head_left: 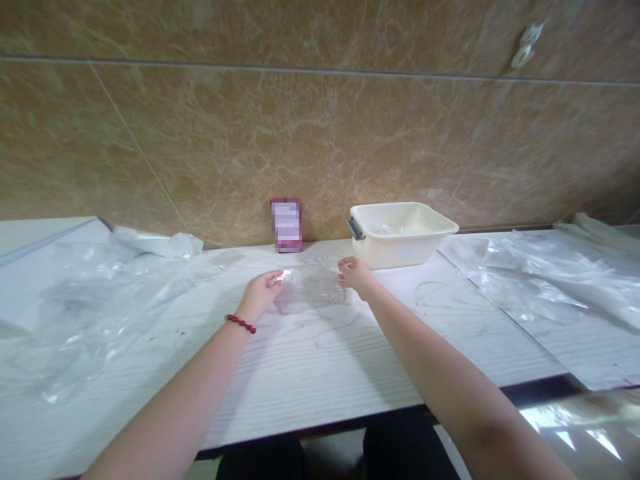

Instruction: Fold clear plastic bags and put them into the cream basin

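A small clear plastic bag (311, 291) is stretched between my two hands just over the white wood-grain table (300, 373). My left hand (261, 293), with a dark red bead bracelet (241, 324) at the wrist, pinches the bag's left end between thumb and fingers. At the bag's right end is my right hand (356, 277), its fingers bent towards the plastic; whether they grip the edge is hard to make out. Close behind the right hand stands a cream plastic tub (390, 253) with a grey handle and some clear plastic inside.
A phone (287, 225) leans upright against the brown marble wall (225, 147). Clear plastic sheeting (110, 300) lies on the left, more plastic sheeting (545, 273) on the right. The table's front edge runs close to my knees. A white fitting (527, 45) hangs on the wall.
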The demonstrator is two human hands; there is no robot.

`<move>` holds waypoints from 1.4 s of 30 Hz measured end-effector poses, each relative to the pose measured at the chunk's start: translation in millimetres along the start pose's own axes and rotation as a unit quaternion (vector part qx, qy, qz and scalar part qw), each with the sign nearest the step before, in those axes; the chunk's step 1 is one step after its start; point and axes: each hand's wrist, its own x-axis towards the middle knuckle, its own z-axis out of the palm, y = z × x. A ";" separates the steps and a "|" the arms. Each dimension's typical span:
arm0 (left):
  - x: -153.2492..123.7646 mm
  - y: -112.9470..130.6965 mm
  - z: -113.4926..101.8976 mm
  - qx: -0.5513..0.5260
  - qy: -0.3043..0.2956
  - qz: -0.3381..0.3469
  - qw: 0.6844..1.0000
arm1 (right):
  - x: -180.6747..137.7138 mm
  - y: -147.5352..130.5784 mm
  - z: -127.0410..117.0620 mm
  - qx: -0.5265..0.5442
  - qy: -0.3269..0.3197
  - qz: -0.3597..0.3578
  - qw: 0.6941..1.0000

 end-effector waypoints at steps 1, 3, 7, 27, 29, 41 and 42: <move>-0.9 1.7 1.2 -0.022 -0.003 -0.009 1.000 | 0.0 -0.8 1.3 0.040 0.002 0.018 0.999; -2.9 6.3 4.2 -0.077 -0.009 -0.032 0.996 | -0.5 -2.5 3.5 0.111 -0.001 0.041 0.993; -3.7 13.2 11.3 -0.158 -0.011 -0.057 0.986 | -0.9 -3.5 6.4 0.152 -0.002 0.037 0.988; 3.2 4.4 12.1 -0.190 0.038 -0.101 0.976 | -1.7 6.5 3.7 -0.067 0.013 -0.049 0.996; 4.6 3.4 16.7 -0.199 0.029 -0.081 0.976 | -2.6 6.0 3.7 -0.081 0.016 -0.054 0.995; -7.0 20.1 -8.2 -0.084 0.048 -0.156 0.983 | -1.5 8.2 1.9 -0.069 -0.001 -0.059 0.996; -9.2 23.1 -8.3 -0.118 0.031 -0.174 0.977 | -0.8 8.6 3.3 -0.053 -0.003 -0.051 0.997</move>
